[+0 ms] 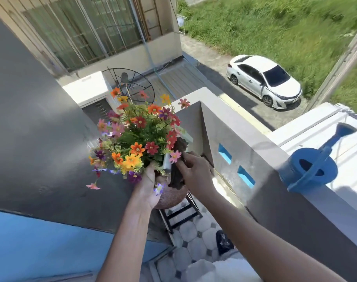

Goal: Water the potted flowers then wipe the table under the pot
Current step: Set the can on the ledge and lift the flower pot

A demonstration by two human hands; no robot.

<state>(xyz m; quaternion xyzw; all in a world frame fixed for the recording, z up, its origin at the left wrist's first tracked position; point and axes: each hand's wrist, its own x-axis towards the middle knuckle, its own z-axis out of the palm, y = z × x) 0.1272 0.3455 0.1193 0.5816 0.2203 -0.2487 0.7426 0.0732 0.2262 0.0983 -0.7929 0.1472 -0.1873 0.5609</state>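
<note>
Sunlight falls on a narrow balcony where we stand, hemmed by a grey wall (37,123) on the left with a blue band low down, and a concrete parapet (261,165) on the right pierced by small blue-lined slots. Pale patterned tiles (196,241) cover the floor. Our left hand (147,188) cups the round brown pot (169,197) from its left side, holding it against the palm. Flowers (139,137) in orange, red, pink and purple rise thick out of it. Our right hand (196,171) is closed on a dark cloth (178,159), which hangs at the pot's right side and reaches up to the white desk (167,161), whose edge just shows between the blooms. Black legs (181,214) of the desk stand below the pot. A blue watering can (311,165) sits on top of the parapet, well apart from the pot, spout pointing outward. Beyond the balcony we see a white car (265,80) on a paved lane beside grass, a barred window (82,31) and a dish antenna (128,84).
</note>
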